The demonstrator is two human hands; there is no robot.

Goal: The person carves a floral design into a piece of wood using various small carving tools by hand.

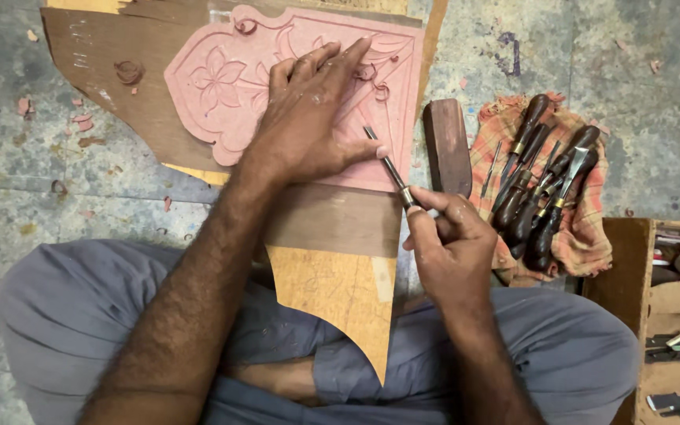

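A pink carved panel (222, 83) with a flower and leaf relief lies on a brown wooden board (112, 86) on the floor in front of my crossed legs. My left hand (308, 118) presses flat on the panel, fingers spread, thumb against a thin metal chisel (387, 165). My right hand (450, 240) is closed around the chisel's handle, its blade tip touching the panel's right part near my left thumb. A tan cut-out board (340, 291) lies under the brown one over my lap.
A dark wooden block (446, 145) lies right of the panel. Several wooden-handled chisels (541, 181) rest on a checked orange cloth (584, 236). An open wooden box (670, 330) with tools stands at the right. Pink shavings (80, 122) dot the grey stone floor.
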